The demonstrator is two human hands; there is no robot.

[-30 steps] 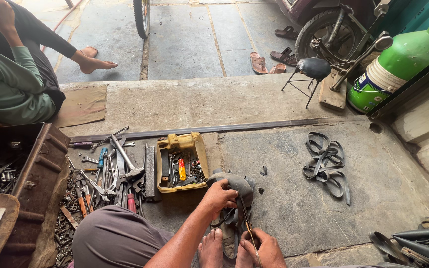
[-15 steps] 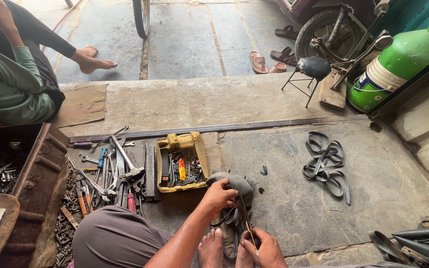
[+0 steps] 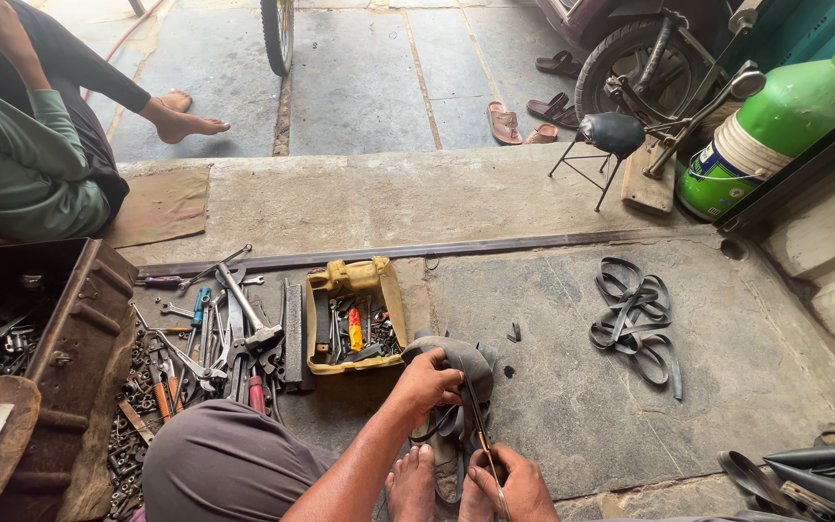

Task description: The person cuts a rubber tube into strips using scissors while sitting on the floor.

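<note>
Our left hand [image 3: 429, 382] is curled shut over the top edge of the grey rubber tube piece [image 3: 456, 362], pinning it against the concrete floor [image 3: 572, 387] so it stays taut, while our right hand [image 3: 519, 483] is closed round the handles of the scissors [image 3: 480, 430], whose blades run up along the rubber toward the left hand. Our bare feet [image 3: 417, 488] sit just below the rubber, one on each side of its hanging end, seemingly bracing it. Just left of the rubber stands the yellow tool tray [image 3: 321, 329], close enough to reach without shifting, and beyond it a spread of wrenches and hammers [image 3: 234, 333] lies fanned out flat so each shows. Further left of the rubber is the rusty metal box [image 3: 79, 329] of small parts. To the right of the rubber, well apart, lies a loose heap of cut rubber strips [image 3: 635, 314]. Far above and left of the rubber another person [image 3: 31, 145] sits on the ground.
</note>
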